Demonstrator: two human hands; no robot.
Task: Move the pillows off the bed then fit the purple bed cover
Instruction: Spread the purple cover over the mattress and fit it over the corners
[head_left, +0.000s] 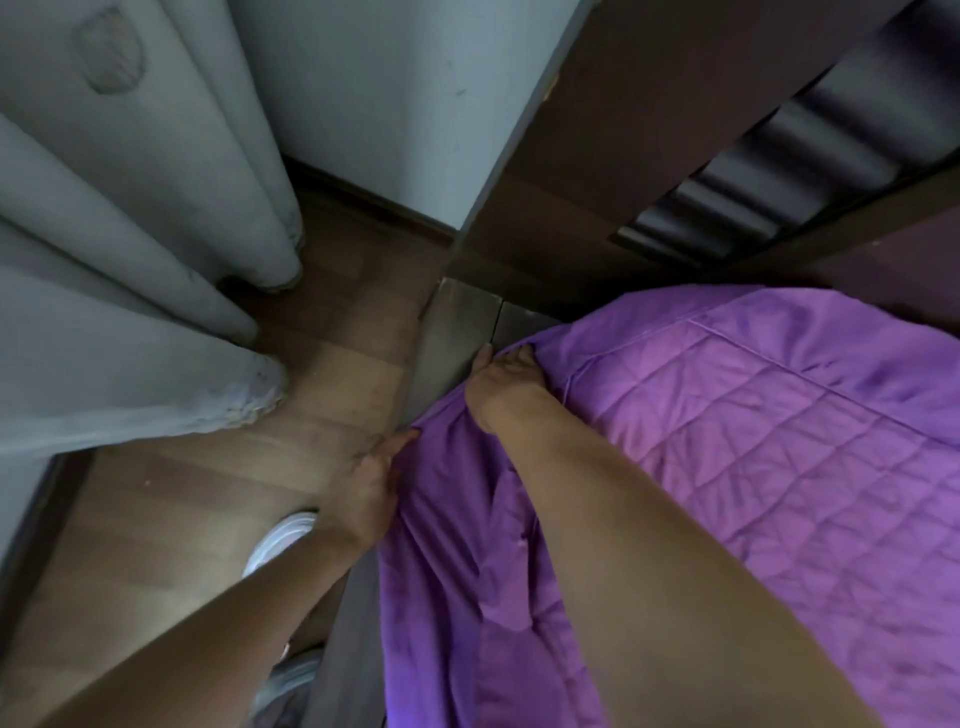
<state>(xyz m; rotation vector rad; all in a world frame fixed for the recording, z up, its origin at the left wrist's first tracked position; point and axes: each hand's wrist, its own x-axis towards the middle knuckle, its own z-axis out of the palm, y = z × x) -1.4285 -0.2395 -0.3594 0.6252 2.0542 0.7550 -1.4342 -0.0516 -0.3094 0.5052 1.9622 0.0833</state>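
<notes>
The purple bed cover (753, 441), quilted on top with a smooth side skirt, lies over the bed at the right. My right hand (504, 376) grips the cover's corner by the dark headboard (649, 156), its fingers curled into the fabric. My left hand (371, 483) pinches the skirt's edge lower down along the bed's side rail (441, 332). No pillows are in view.
Grey curtains (130, 260) hang at the left down to a brown wooden floor (182, 493). A pale wall (389, 104) meets the headboard at the corner. White shoes (280, 540) stand on the floor by the bed's side.
</notes>
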